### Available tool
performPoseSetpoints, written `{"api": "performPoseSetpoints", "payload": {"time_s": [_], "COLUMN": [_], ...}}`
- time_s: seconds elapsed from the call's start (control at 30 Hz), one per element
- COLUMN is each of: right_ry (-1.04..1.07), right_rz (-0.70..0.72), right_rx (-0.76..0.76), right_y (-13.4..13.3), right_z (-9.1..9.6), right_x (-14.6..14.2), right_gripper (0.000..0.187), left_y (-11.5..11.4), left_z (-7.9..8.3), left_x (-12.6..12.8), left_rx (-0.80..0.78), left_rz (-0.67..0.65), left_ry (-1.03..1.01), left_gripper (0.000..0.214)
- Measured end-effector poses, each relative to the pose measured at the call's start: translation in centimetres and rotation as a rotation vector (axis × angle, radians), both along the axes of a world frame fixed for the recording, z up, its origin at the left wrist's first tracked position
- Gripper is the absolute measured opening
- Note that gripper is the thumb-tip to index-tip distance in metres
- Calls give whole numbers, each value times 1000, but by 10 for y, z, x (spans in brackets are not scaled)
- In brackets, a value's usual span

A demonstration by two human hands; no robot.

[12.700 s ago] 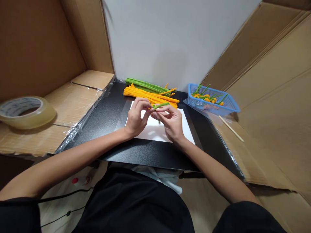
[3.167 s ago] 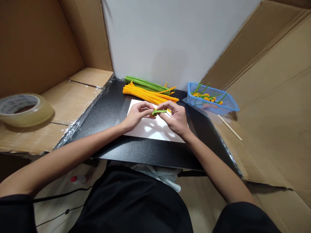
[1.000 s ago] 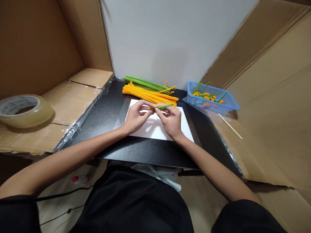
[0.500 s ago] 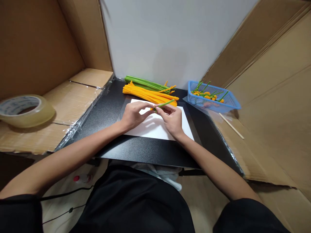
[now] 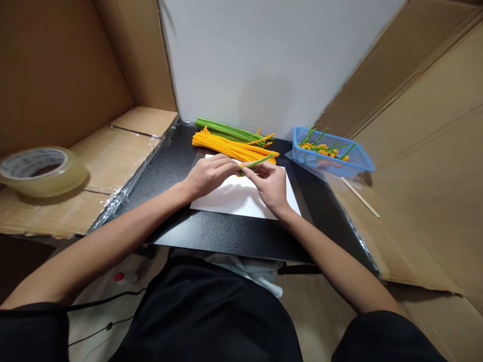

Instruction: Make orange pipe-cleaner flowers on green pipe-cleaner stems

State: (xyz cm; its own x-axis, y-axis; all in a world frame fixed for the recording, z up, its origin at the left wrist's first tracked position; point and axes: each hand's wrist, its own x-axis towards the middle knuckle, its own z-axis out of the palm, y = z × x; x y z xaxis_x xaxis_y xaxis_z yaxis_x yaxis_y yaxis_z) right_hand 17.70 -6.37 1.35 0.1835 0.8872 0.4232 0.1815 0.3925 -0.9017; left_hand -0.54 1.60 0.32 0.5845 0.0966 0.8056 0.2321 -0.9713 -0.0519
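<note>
Over a white sheet of paper (image 5: 226, 203), both hands meet at a small green pipe cleaner (image 5: 259, 161) with a bit of orange at its left end. My right hand (image 5: 272, 188) pinches it between thumb and fingers, and the green stem points up and to the right. The fingertips of my left hand (image 5: 207, 176) are closed at the orange end; they partly hide it. Just behind the hands lies a bundle of orange pipe cleaners (image 5: 230, 144), with a bundle of green pipe cleaners (image 5: 222, 128) behind that.
A blue plastic basket (image 5: 362, 163) at the back right holds several small orange-and-green pieces. A thin wooden stick (image 5: 360, 197) lies on cardboard to the right. On the left cardboard ledge rests a roll of clear tape (image 5: 71, 173). Cardboard walls flank the black table (image 5: 211, 231).
My left hand has turned, its fingers now coming over the piece from above and hiding more of the orange end. The right hand keeps its pinch almost in place.
</note>
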Motion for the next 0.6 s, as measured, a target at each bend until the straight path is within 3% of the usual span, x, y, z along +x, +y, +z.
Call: {"api": "performPoseSetpoints", "payload": {"time_s": [0.37, 0.6], "right_ry": [32, 95], "right_rz": [-9, -34], "right_rx": [18, 81], "right_y": [-4, -5], "right_z": [4, 3], "right_x": [-4, -9], "right_gripper": [24, 24], "left_y": [0, -6], "left_z": [1, 3], "left_x": [-5, -5], "left_rx": [319, 77], "left_rz": [108, 158], "left_ry": [-1, 86], "left_gripper": [21, 24]}}
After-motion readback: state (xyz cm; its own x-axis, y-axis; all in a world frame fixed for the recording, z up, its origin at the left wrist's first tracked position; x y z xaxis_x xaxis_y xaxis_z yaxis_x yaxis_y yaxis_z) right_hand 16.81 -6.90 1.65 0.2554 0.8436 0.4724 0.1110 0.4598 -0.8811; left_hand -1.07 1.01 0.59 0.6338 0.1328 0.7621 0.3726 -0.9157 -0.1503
